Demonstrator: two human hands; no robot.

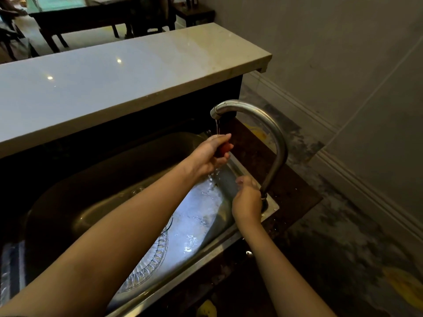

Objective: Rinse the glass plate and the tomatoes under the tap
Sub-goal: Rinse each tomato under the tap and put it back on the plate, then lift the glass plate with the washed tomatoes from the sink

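My left hand (211, 154) grips a red tomato (223, 149) right under the thin stream that runs from the tap (272, 131) spout. Water drips off the hand into the steel sink (231, 234). The patterned glass plate (148, 266) lies flat in the sink basin, partly hidden under my left forearm. My right hand (248, 199) is at the foot of the tap with its fingers curled round the handle there. The hand covers most of the handle.
A long pale counter (128, 72) runs behind the sink, its edge overhanging the basin. To the right are a dark countertop (295, 195), then patterned floor and a wall. Dark furniture stands in the far room.
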